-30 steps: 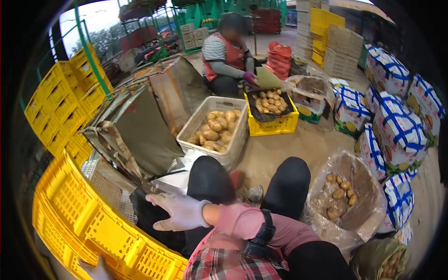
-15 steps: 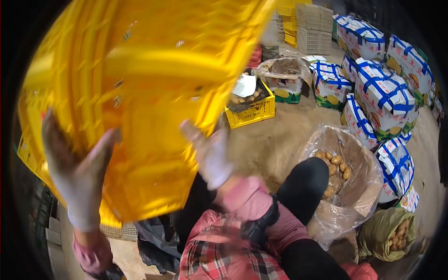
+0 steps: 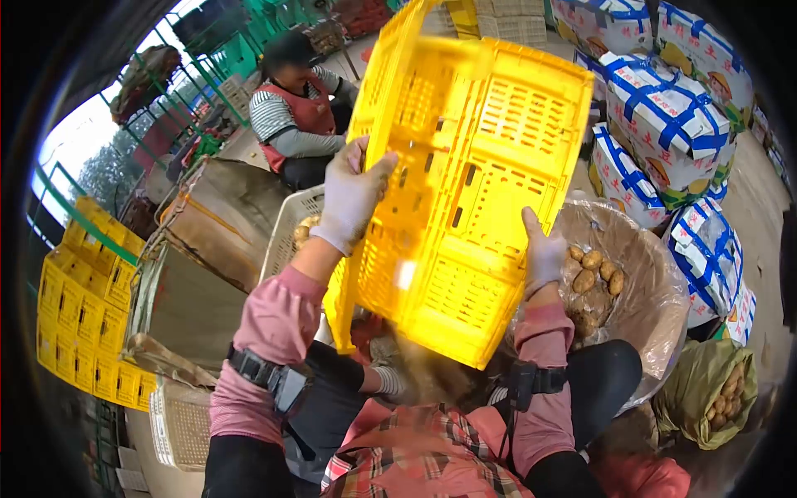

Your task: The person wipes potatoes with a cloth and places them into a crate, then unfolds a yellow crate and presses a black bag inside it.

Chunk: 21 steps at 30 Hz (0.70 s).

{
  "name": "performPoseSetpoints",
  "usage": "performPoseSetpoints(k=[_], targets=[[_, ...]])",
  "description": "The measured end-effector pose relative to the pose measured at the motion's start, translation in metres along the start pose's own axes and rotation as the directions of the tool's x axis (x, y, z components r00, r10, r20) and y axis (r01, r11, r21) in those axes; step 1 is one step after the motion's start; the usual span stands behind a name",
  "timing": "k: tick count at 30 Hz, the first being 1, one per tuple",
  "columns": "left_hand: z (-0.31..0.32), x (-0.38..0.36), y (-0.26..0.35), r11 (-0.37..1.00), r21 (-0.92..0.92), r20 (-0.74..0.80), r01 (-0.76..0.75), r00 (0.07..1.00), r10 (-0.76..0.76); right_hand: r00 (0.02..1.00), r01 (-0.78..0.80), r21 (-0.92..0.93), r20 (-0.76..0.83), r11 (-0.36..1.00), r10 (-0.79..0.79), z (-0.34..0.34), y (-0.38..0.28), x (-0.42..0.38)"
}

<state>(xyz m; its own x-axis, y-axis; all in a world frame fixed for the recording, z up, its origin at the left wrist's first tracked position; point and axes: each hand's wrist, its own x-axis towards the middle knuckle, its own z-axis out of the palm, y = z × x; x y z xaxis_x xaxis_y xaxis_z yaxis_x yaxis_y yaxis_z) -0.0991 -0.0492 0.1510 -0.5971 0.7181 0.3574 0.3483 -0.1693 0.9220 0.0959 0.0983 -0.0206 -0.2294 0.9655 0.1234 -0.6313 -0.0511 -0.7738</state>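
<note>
A large yellow plastic crate (image 3: 490,191) with slotted walls is held up in front of me, tilted, its underside or outer side partly facing me. My left hand (image 3: 353,195), in a pale glove, grips its left edge with fingers wrapped round it. On the lower right edge is my right hand (image 3: 544,253), gloved too, its thumb up and its other fingers mostly hidden behind the crate. To the right of that hand lie potatoes (image 3: 585,282) in a clear plastic liner (image 3: 656,290).
Another person (image 3: 299,116) sits beyond the crate. White and blue taped bags (image 3: 664,108) are stacked at the right, above an open green sack (image 3: 706,398) of potatoes. Yellow crates (image 3: 83,307) and a pale crate (image 3: 183,423) stand at the left.
The yellow crate has moved right and turned, with both hands on it. The view has swung left, bringing the other person and the stacked crates into sight.
</note>
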Motion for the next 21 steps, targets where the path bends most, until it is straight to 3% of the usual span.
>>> performPoseSetpoints(k=[2, 4, 5, 8, 9, 12, 21], targets=[[-0.005, 0.0, -0.056, 0.993, -0.017, -0.005, 0.114, 0.993, -0.114, 0.984, -0.176, -0.319, -0.09, 0.931, 0.156, -0.015, 0.019, -0.005], [-0.011, -0.002, -0.12, 0.975, 0.036, -0.024, 0.219, 0.976, -0.218, 0.944, -0.329, -0.606, -0.221, 0.724, 0.243, -0.011, 0.027, -0.013], [-0.014, -0.004, -0.153, 0.953, -0.057, -0.08, 0.298, 0.95, -0.302, 0.958, -0.287, -0.592, -0.186, 0.753, 0.219, -0.022, 0.054, -0.014], [-0.03, -0.02, -0.239, 0.891, -0.068, -0.156, 0.45, 0.877, -0.455, 0.893, -0.423, -0.802, -0.29, 0.422, 0.344, 0.004, 0.05, -0.026], [-0.031, -0.028, -0.263, 0.87, -0.079, -0.172, 0.486, 0.853, -0.493, 0.934, -0.353, -0.641, -0.203, 0.681, 0.293, -0.029, 0.106, -0.024], [-0.038, -0.04, -0.318, 0.82, -0.11, -0.222, 0.561, 0.791, -0.571, 0.902, -0.431, -0.517, -0.22, 0.739, 0.372, -0.038, 0.145, -0.022], [-0.035, -0.03, -0.389, 0.745, -0.267, -0.298, 0.612, 0.682, -0.668, 0.862, -0.486, -0.65, -0.248, 0.584, 0.442, -0.099, 0.26, 0.013]])
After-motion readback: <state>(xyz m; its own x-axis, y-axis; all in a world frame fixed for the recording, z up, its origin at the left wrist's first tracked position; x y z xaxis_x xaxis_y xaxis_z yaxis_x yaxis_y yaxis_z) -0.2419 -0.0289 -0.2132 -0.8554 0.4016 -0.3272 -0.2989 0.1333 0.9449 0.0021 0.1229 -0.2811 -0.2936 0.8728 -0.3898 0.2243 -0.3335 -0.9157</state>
